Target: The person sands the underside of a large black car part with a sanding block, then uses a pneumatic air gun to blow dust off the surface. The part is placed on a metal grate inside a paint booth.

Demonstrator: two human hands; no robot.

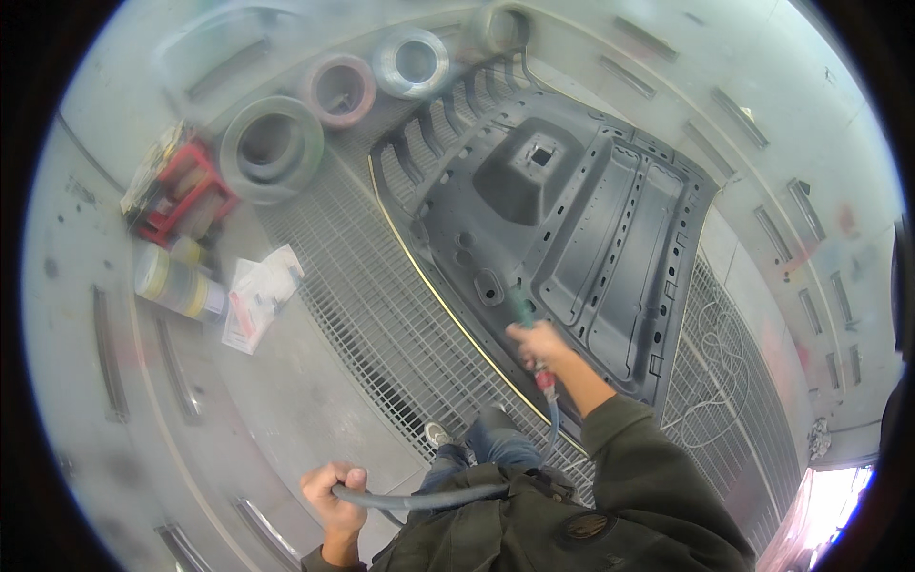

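Observation:
My left hand (336,495) is closed around a grey rubber hose (429,497) at the lower left, in front of my jacket. Further up, my right hand (537,344) grips a blurred, greenish air blow gun or similar hand tool (520,307). A red coupling (545,379) and a bluish hose (553,422) hang below that hand. Beneath the tool lies a large dark grey stamped sheet-metal vehicle panel (493,179), with ribs, holes and a raised boxy part. Yellowish edging runs along its near side. Whether the tool touches the panel, I cannot tell.
Metal floor grating (343,214) surrounds the panel. Several wrapped rolls (271,150) stand at the back left, near a red rack (187,187), a cylindrical container (179,286) and crumpled papers (259,294). A thin looped line (715,372) lies on the right grating. Pale walls curve around.

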